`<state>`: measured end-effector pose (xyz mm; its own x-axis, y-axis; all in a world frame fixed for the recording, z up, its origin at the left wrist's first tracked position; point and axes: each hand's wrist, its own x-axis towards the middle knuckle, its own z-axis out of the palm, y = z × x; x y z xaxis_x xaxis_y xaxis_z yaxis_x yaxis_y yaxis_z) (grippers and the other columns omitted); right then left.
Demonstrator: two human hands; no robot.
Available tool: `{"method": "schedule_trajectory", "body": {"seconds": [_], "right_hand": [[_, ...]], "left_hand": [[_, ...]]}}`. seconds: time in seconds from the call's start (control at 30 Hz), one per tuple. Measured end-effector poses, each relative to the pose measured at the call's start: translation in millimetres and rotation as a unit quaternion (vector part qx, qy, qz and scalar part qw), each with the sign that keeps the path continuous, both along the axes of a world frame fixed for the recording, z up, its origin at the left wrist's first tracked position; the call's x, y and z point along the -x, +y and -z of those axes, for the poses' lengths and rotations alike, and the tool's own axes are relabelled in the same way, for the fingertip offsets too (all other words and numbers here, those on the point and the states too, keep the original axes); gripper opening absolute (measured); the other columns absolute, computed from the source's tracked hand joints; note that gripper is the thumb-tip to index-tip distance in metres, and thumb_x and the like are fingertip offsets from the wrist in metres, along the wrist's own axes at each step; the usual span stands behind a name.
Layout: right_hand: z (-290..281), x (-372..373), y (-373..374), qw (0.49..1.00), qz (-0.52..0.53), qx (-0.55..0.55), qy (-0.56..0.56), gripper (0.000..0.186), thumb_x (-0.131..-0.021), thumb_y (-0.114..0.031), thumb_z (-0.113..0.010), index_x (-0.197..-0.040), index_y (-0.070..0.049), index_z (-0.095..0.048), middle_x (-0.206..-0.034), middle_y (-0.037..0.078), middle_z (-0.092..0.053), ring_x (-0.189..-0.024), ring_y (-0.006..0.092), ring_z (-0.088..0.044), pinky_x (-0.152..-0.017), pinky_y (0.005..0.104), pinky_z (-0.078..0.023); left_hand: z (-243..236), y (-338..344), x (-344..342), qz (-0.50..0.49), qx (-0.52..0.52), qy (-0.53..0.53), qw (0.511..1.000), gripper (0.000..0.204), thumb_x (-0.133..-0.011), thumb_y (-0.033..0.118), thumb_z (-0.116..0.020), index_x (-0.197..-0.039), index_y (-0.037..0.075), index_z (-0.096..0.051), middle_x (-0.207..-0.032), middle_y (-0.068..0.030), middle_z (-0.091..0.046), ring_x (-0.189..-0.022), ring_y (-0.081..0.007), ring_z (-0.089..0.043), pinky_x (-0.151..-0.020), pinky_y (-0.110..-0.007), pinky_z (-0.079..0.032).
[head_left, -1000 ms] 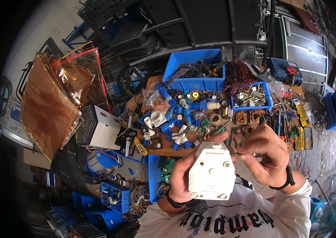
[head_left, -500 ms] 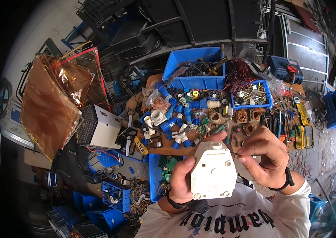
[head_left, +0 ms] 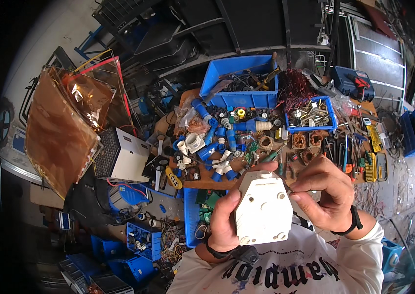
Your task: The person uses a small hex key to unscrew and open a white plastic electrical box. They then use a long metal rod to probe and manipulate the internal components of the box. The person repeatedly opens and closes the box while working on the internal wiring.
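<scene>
Along the left side of the white casing (head_left: 264, 215), our left hand (head_left: 223, 220) is clamping it, the thumb pressing near that edge and other fingers wrapping behind. We are holding the casing in the air on the near side of the cluttered wooden bench (head_left: 202, 184), with no support showing beneath it. Just beside the casing's right edge, our right hand (head_left: 327, 196) is pinching a thin dark rod (head_left: 291, 191), thumb and index finger closing together on it; we cannot tell whether its tip is touching the casing.

We are judging the main danger to be lying at that edge: if the rod is meeting it at a slant, a hard push could be sending the tip skidding toward our left fingertips (head_left: 268, 167), which are curling over the casing's narrow far end. Because one hand alone is bearing the casing, sideways force could also be twisting it loose, dropping it among the blue and white fittings (head_left: 223, 171) beyond it. Round recesses (head_left: 281, 195) are showing on the casing's face; if hidden screws are sitting there and holding tight, levering could be bending the rod or cracking the casing's rim.
</scene>
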<state>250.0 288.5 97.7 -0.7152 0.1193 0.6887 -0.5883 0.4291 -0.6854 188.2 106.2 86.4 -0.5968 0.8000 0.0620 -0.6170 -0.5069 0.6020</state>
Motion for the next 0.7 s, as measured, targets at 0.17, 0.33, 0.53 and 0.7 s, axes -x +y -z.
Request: {"method": "schedule_trajectory", "body": {"seconds": [0.17,0.33,0.53,0.7], "right_hand": [[3.3,-0.6,-2.0,1.0,0.0,0.006,-0.003,0.018,-0.071,0.0,-0.077,-0.087,-0.002,-0.07,-0.082,0.009,-0.065,-0.071,0.0214,-0.061,-0.063,0.0314,-0.047],[4.9,-1.6,-3.6,1.0,-0.001,0.016,-0.004,0.018,-0.071,0.0,-0.077,-0.087,-0.002,-0.07,-0.082,0.009,-0.065,-0.071,0.0214,-0.061,-0.064,0.0313,-0.046],[7.2,-1.9,-6.4,1.0,0.013,0.019,-0.013,0.018,-0.07,0.001,-0.077,-0.087,-0.002,-0.07,-0.082,0.009,-0.065,-0.072,0.0212,-0.061,-0.064,0.0311,-0.046],[9.7,-1.9,-7.2,0.999,0.018,0.025,-0.018,0.018,-0.071,0.0,-0.077,-0.087,-0.002,-0.07,-0.082,0.009,-0.066,-0.072,0.0209,-0.061,-0.064,0.0309,-0.046]], "left_hand": [[7.9,1.3,0.5,-0.021,-0.011,0.033,0.999,0.075,-0.087,0.044,-0.047,-0.142,-0.003,-0.03,-0.121,-0.0125,-0.058,-0.107,-0.0212,-0.06,-0.087,-0.034,-0.051],[3.5,0.3,-1.7,-0.042,0.024,0.048,0.998,0.076,-0.086,0.044,-0.048,-0.142,-0.003,-0.03,-0.12,-0.0129,-0.058,-0.107,-0.0213,-0.06,-0.087,-0.034,-0.051],[-1.2,1.0,-7.4,-0.07,0.046,0.049,0.995,0.073,-0.087,0.041,-0.046,-0.143,-0.003,-0.03,-0.119,-0.0124,-0.058,-0.106,-0.02,-0.061,-0.086,-0.033,-0.052],[0.3,0.7,-7.9,-0.079,0.057,0.058,0.994,0.071,-0.088,0.039,-0.046,-0.143,-0.002,-0.03,-0.118,-0.0114,-0.059,-0.104,-0.0187,-0.061,-0.084,-0.031,-0.052]]}}
